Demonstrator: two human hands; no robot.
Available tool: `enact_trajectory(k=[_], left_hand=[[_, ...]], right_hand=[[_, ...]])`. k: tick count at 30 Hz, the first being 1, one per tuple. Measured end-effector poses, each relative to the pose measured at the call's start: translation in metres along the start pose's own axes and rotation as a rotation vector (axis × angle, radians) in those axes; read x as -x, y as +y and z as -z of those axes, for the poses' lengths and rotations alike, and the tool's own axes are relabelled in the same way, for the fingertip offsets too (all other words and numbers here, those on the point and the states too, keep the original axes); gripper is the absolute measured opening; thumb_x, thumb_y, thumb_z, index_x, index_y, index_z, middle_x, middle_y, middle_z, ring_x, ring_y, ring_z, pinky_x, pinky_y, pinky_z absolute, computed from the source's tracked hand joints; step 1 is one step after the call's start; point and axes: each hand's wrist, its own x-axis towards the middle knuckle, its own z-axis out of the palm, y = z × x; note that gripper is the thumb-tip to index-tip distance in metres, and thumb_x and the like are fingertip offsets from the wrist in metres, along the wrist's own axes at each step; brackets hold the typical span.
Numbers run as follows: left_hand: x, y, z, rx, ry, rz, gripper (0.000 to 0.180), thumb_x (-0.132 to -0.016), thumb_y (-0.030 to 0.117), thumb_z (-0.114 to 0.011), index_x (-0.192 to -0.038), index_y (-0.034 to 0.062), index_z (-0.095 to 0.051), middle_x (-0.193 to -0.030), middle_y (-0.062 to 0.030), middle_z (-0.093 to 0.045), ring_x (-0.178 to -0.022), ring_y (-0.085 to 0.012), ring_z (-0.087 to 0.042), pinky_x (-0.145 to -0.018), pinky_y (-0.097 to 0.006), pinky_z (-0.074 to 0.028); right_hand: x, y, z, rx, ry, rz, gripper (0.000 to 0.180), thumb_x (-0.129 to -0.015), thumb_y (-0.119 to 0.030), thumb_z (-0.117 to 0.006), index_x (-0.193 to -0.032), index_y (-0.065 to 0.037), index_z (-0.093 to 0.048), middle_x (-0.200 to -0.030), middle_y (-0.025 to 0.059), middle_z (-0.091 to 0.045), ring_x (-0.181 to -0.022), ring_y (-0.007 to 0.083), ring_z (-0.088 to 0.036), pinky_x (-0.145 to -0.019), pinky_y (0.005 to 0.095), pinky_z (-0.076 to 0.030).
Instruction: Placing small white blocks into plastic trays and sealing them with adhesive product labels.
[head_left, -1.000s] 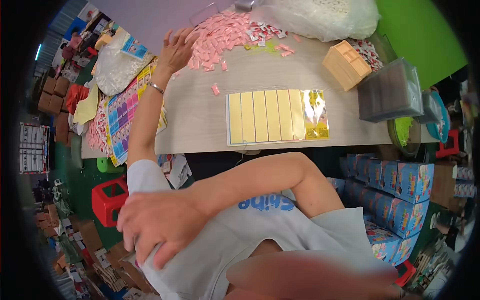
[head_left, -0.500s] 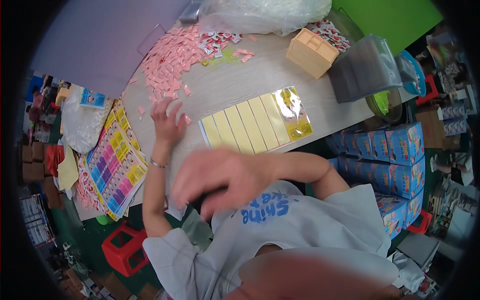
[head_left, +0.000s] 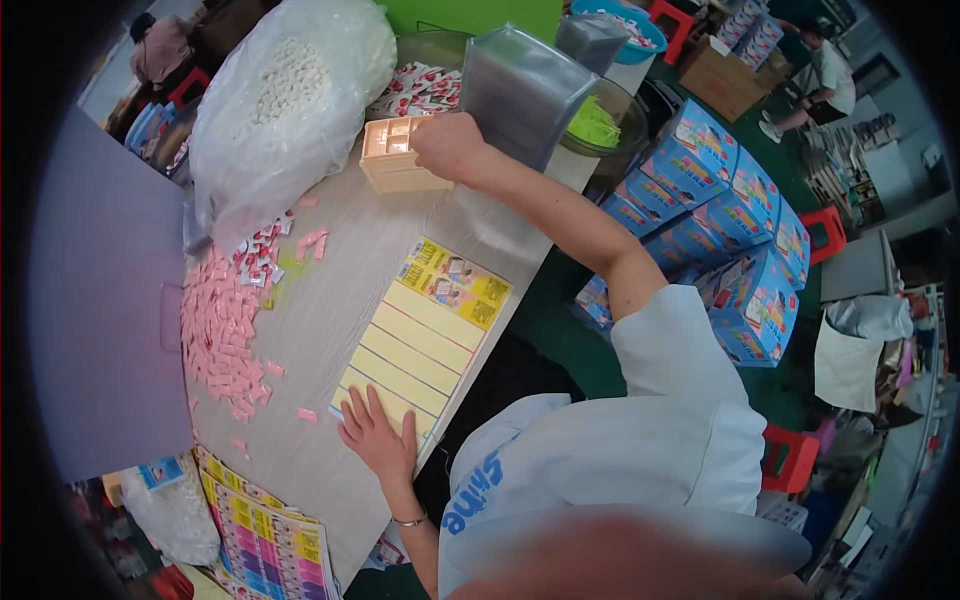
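Our left hand, fingers spread wide on lower end of yellow sheet, centre of frame. Our right hand at beige box, upper centre; whether gripping, we cannot tell.

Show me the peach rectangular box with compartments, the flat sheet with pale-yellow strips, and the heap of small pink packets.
Peach rectangular box with compartments (head_left: 404, 177): head view, outer side wall.
Flat sheet with pale-yellow strips (head_left: 416, 340): head view, a middle strip.
Heap of small pink packets (head_left: 222, 328): head view, its middle.
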Motion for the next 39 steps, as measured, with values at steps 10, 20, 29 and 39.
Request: enact_trajectory(k=[10,20,29,39], left_hand=[[0.033,-0.006,-0.001,-0.049,-0.031,-0.053,0.079,-0.094,0.057,-0.060,-0.156,0.0106,-0.042,-0.166,-0.0149,-0.032,-0.151,-0.0405,-0.026,-0.118,-0.062,-0.019],[0.000,-0.016,0.036,0.267,0.008,0.085,0.065,-0.075,0.036,-0.085,-0.131,0.0094,-0.065,-0.140,-0.0137,-0.058,-0.127,-0.0341,-0.053,-0.112,-0.051,-0.033],[-0.089,-0.039,0.020,0.601,0.377,0.429,0.033,-0.088,0.027,-0.077,-0.115,0.0087,-0.072,-0.117,-0.0096,-0.070,-0.107,-0.0283,-0.064,-0.102,-0.047,-0.042],[-0.135,-0.055,-0.013,0.110,0.104,0.186,0.063,-0.094,0.020,-0.059,-0.155,0.0156,-0.044,-0.164,-0.0110,-0.035,-0.153,-0.0330,-0.029,-0.120,-0.060,-0.024]], right_hand=[[-0.014,0.006,-0.011,-0.046,0.097,0.135,0.013,-0.083,-0.020,-0.066,-0.078,-0.010,-0.073,-0.084,0.0086,-0.072,-0.081,0.0302,-0.072,-0.069,0.0469,-0.057],[0.102,-0.177,0.009,-0.555,0.254,0.454,0.014,-0.079,-0.017,-0.075,-0.069,-0.011,-0.067,-0.066,0.0056,-0.066,-0.059,0.0257,-0.068,-0.053,0.0393,-0.054],[0.076,-0.210,0.003,-0.864,0.143,0.321,0.013,-0.089,-0.023,-0.076,-0.091,-0.010,-0.076,-0.078,0.0082,-0.073,-0.063,0.0245,-0.071,-0.057,0.0372,-0.054],[-0.011,-0.010,0.002,-0.095,0.148,0.096,0.021,-0.093,-0.033,-0.068,-0.097,-0.013,-0.076,-0.094,0.0062,-0.072,-0.085,0.0306,-0.071,-0.074,0.0425,-0.056]])
